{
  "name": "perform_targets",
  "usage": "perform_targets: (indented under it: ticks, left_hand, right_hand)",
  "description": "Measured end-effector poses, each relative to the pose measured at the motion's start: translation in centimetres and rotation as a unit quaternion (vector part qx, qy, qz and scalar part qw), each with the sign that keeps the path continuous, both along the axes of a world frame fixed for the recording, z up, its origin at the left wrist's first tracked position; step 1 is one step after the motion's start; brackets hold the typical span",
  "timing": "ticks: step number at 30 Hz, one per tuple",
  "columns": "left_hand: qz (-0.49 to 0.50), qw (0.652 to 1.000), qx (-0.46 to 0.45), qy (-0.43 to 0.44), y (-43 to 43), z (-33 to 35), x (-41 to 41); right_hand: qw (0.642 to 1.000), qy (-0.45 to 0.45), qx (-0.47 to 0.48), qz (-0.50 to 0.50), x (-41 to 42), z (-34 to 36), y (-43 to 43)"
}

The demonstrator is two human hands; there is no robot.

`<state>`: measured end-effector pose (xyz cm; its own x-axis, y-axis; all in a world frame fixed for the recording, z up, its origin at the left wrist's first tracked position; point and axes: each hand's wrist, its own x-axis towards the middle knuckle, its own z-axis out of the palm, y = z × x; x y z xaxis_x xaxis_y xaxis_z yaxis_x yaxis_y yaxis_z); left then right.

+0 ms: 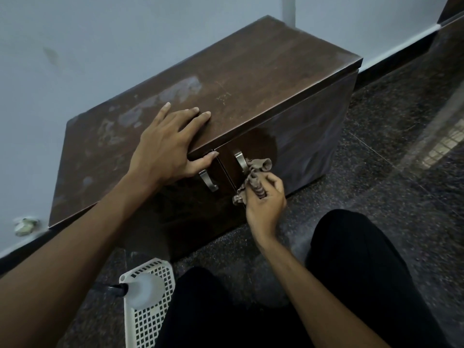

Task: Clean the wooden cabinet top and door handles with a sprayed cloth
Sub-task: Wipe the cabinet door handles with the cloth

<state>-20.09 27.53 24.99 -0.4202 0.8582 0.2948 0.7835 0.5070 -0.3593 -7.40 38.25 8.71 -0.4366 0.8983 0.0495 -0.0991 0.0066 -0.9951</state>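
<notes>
Head view, nearest first: the person's knees in black trousers [364, 259] are bent over the dark speckled floor [381, 151] in front of the cabinet [313, 136]. Just before the cabinet's left door, a white lattice basket [150, 322] lies on the floor with a pale spray bottle [144, 288] on it. At the cabinet front, the right hand [263, 204] has its fingers curled round a bunched brown cloth [256, 175], which touches the lower part of the right door handle [239, 159]. The left door handle [208, 180] is bare beside it. The left hand [168, 144] lies flat with straight fingers on the cabinet top [251, 71], thumb over the front edge. Pale smudges mark the top towards the wall [100, 33] behind the cabinet.
</notes>
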Motion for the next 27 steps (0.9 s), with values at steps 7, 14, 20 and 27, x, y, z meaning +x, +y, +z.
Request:
perform_targets:
  ticks: [7, 14, 20, 27]
  left_hand:
    - [-0.002, 1.0, 0.006, -0.003, 0.0, 0.1, 0.1]
    - [0.0, 1.0, 0.003, -0.005, 0.0, 0.0, 0.0]
    - [0.001, 1.0, -0.003, -0.007, 0.0, 0.0, 0.0]
    - [0.004, 1.0, 0.002, -0.01, -0.2, 0.0, 0.1]
  right_hand:
    - [0.995, -0.07, -0.047, 0.059, 0.5, -2.5, -2.3]
    - [0.969, 0.062, -0.239, -0.006, -0.7, 0.5, 0.9]
    - [0.969, 0.019, -0.243, 0.029, -0.2, -0.2, -2.3]
    - [0.934, 0.037, -0.354, 0.027, -0.3, 0.5, -2.7]
